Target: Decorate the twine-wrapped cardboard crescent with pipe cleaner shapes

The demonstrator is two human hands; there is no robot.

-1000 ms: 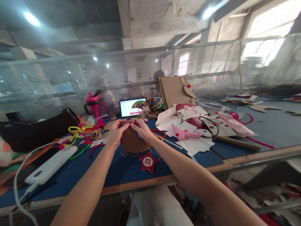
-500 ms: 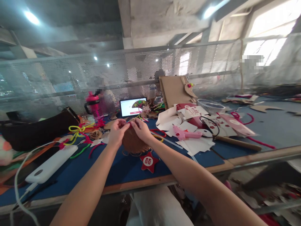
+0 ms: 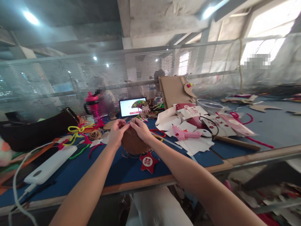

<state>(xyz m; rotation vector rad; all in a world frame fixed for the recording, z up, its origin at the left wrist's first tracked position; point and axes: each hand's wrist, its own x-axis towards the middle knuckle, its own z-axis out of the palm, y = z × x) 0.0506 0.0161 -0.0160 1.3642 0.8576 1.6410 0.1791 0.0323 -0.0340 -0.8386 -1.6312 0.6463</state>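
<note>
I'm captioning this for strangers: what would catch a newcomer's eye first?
Probably the red star near the front table edge, then the brown piece behind it, held by the left hand and right hand. A pink bottle stands at back left; a pink glue gun lies to the right.

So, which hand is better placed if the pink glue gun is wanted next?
Probably the right hand: the pink glue gun lies to its right, farther from the left hand. Both hands hold the brown piece.
</note>
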